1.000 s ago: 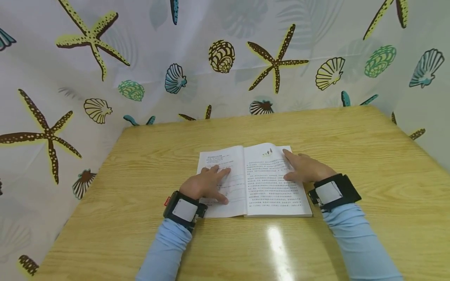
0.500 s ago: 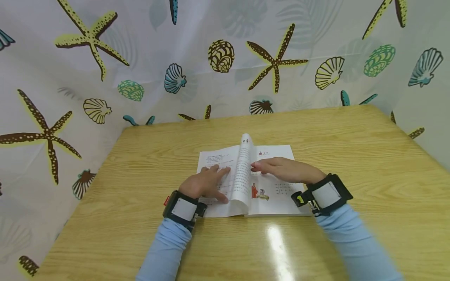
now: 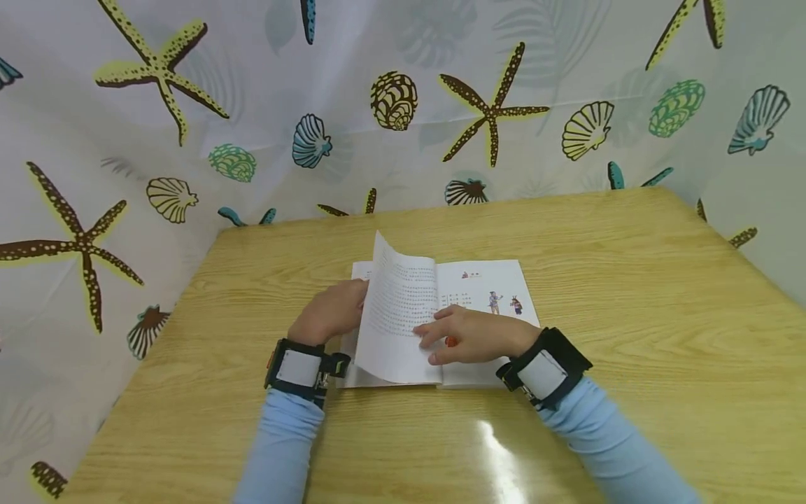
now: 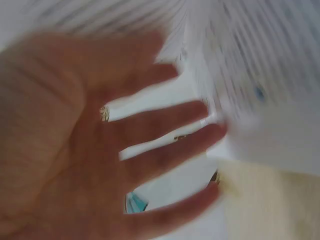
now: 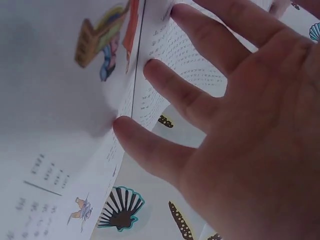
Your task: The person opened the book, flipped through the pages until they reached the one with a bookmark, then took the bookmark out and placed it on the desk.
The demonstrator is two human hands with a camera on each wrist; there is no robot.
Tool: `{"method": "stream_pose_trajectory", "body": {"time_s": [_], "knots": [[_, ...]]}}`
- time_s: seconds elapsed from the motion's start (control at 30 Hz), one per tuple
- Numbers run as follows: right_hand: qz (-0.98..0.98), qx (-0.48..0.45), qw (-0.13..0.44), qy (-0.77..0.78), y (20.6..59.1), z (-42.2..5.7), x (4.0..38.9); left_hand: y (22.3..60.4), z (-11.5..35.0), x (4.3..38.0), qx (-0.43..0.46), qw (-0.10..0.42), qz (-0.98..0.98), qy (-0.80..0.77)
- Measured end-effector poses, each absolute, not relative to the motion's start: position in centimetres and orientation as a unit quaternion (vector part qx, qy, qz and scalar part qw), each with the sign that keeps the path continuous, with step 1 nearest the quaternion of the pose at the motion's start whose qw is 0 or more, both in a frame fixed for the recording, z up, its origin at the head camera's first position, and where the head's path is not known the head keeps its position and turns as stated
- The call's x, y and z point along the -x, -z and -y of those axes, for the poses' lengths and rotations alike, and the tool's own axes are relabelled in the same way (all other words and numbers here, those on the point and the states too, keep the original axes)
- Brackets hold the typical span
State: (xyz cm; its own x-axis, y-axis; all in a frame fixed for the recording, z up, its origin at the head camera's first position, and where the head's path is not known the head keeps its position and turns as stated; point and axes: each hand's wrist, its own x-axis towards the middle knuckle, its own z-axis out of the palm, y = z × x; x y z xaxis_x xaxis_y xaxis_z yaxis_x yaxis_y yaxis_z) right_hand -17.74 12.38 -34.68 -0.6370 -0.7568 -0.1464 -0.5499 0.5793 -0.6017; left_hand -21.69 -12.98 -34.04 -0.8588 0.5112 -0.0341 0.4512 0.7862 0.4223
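Observation:
An open book [image 3: 456,276] lies on the wooden table, with printed text and small coloured drawings on its right page. One page [image 3: 398,301] stands raised and curved over the left side. My left hand [image 3: 331,308] is at the book's left edge, its fingertips hidden behind that page in the head view. Spread, fairly straight fingers appear in the left wrist view, blurred, close to the printed paper [image 4: 260,55]. With extended fingers my right hand [image 3: 475,334] touches the paper near the spine. Its separated fingertips rest beside the fold in the right wrist view.
The wooden table [image 3: 630,294] extends around the book on all sides. A cloth [image 3: 352,70] printed with starfish and shells hangs behind it and along its sides. Both wrists wear black straps with white patches.
Pages have been turned leftward by my right hand, which moved from the right edge to near the spine. My left hand came off the left page and shifted left, behind the raised page.

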Motion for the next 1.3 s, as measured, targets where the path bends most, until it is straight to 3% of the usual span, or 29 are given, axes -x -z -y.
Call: {"method": "stream_pose_trajectory", "body": {"time_s": [0.13, 0.2, 0.3, 0.47, 0.57, 0.77, 0.97, 1.3], "knots": [[-0.874, 0.361, 0.208, 0.251, 34.6, -12.2, 17.6, 32.9, 13.3, 21.6, -0.181, -0.058, -0.968, -0.162], [-0.876, 0.357, 0.209, 0.247, 34.5, -12.2, 17.5, 32.6, 12.9, 21.6, -0.190, -0.085, -0.965, -0.157], [-0.879, 0.353, 0.209, 0.243, 34.5, -12.3, 17.5, 32.6, 11.8, 21.5, -0.234, -0.037, -0.962, -0.138], [-0.879, 0.355, 0.207, 0.241, 34.8, -12.4, 17.5, 34.0, 9.8, 21.2, -0.251, 0.162, -0.949, -0.102], [-0.880, 0.350, 0.211, 0.241, 34.9, -12.4, 17.5, 34.9, 9.2, 21.1, -0.232, 0.217, -0.944, -0.095], [-0.900, 0.329, 0.195, 0.209, 34.5, -13.7, 18.2, 35.4, 9.0, 21.0, -0.221, 0.218, -0.947, -0.082], [-0.940, 0.211, 0.199, 0.179, 34.5, -17.8, 19.4, 35.4, 8.9, 20.7, -0.215, 0.215, -0.949, -0.085], [-0.958, 0.102, 0.184, 0.193, 35.3, -21.3, 20.7, 35.6, 9.0, 20.7, -0.210, 0.214, -0.950, -0.092]]}}
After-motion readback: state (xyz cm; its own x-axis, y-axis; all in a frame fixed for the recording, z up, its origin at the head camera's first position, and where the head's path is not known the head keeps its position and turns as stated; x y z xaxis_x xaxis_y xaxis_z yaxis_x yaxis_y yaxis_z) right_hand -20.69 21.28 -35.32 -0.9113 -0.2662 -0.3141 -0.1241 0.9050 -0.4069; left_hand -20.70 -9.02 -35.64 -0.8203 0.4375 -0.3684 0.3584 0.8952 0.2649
